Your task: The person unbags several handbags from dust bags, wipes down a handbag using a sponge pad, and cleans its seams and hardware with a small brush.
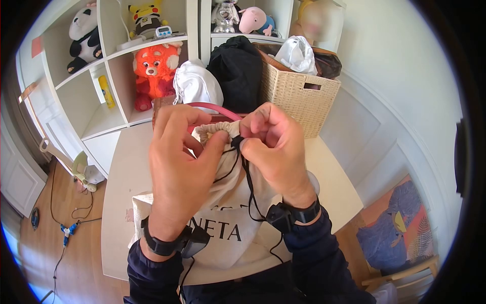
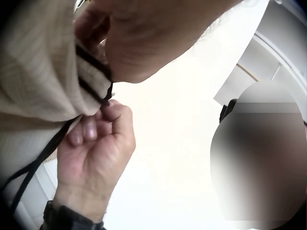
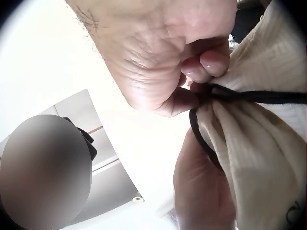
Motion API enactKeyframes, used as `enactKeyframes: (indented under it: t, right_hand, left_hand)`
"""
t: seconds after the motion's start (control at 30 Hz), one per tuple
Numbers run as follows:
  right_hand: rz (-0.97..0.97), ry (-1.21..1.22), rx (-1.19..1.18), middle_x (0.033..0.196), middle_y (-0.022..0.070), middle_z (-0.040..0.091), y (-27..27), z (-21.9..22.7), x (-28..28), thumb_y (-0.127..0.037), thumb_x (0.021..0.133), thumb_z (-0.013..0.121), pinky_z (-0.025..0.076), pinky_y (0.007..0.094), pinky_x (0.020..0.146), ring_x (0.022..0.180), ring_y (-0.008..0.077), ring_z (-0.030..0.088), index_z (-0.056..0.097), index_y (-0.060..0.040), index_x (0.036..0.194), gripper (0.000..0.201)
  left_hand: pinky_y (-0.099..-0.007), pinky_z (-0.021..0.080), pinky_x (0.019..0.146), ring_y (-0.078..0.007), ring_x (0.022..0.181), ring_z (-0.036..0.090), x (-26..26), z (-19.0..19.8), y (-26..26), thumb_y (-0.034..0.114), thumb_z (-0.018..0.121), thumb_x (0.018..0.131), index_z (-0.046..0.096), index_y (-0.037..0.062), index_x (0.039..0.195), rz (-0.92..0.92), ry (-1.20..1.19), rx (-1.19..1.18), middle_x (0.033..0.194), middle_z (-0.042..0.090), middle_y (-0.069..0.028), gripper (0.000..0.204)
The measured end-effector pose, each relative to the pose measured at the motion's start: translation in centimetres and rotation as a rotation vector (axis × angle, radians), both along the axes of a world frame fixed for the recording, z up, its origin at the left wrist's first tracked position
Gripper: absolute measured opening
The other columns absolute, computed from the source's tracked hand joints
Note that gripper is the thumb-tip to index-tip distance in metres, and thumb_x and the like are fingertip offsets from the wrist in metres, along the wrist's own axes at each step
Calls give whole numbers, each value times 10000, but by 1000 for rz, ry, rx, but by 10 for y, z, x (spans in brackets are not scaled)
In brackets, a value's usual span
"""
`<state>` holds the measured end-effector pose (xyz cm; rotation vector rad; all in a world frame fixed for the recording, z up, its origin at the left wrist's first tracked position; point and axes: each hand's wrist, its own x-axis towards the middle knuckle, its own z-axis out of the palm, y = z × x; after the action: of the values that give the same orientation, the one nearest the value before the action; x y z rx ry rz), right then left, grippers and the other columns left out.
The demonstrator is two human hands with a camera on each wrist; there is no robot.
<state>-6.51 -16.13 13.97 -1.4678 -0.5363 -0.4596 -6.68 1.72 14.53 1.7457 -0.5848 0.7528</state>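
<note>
A cream cloth drawstring bag [image 1: 235, 248], with the black letters "NETA" showing, lies toward me, its gathered mouth raised between my hands. At the left of that mouth, my left hand [image 1: 182, 164] pinches the ruffled rim between thumb and curled fingers. Opposite it, my right hand [image 1: 278, 152] pinches the black drawstring [image 1: 236, 142] where it leaves the cloth. Long cord ends hang down the bag's front. In the right wrist view, the drawstring [image 3: 283, 97] runs out from the right hand [image 3: 153, 52], with the bunched cloth [image 3: 259, 158] below.
Behind the bag curves a pink handle [image 1: 215, 107]. Farther back stand a white pouch [image 1: 197, 83], a black bag [image 1: 235, 71] and a woven basket [image 1: 298, 96]. Cubby shelves [image 1: 114, 66] hold plush toys. The pale table [image 1: 126, 172] ends near my body; cables [image 1: 55, 273] lie on the floor left.
</note>
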Motion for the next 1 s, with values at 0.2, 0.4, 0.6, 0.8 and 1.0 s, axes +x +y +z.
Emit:
enactKeyframes:
  t: [0.2,0.4,0.6,0.8,1.0]
  right_hand:
    - [61,75,116,968,3,679,-4,4,-1,78,860,690,487,197,716,842,15,590,569,-22,964,189]
    - [94,190,155,1001,33,711,-6,15,-9,90,877,700,527,216,755,890,48,646,600,-14,991,184]
    - [104,267,116,986,40,700,-8,20,-12,44,865,740,351,209,504,656,18,513,565,-85,1009,260]
    - [122,232,86,1023,57,722,-14,18,-11,74,887,720,555,249,812,936,94,680,621,-8,1054,211]
    - [74,227,91,1048,66,713,-23,24,-12,79,892,681,543,259,834,960,100,665,619,0,1054,191]
  left_hand:
    - [-299,570,699,-177,827,674,9,-6,12,1,821,910,752,-14,1116,-123,-120,118,1080,654,-92,218]
    - [-314,588,778,-203,965,687,-2,2,9,30,856,858,750,-12,1078,-249,14,107,1100,657,-81,247]
    - [-331,555,770,-194,950,667,2,-3,6,14,789,836,734,-12,1062,-152,-26,115,1080,655,-79,234]
    - [-306,516,811,-172,928,631,17,-9,19,1,688,892,691,-27,1075,-264,20,94,1040,644,-84,186]
    - [-307,521,894,-166,977,640,20,-7,22,-20,652,926,679,-34,1126,-330,20,56,1065,669,-98,202]
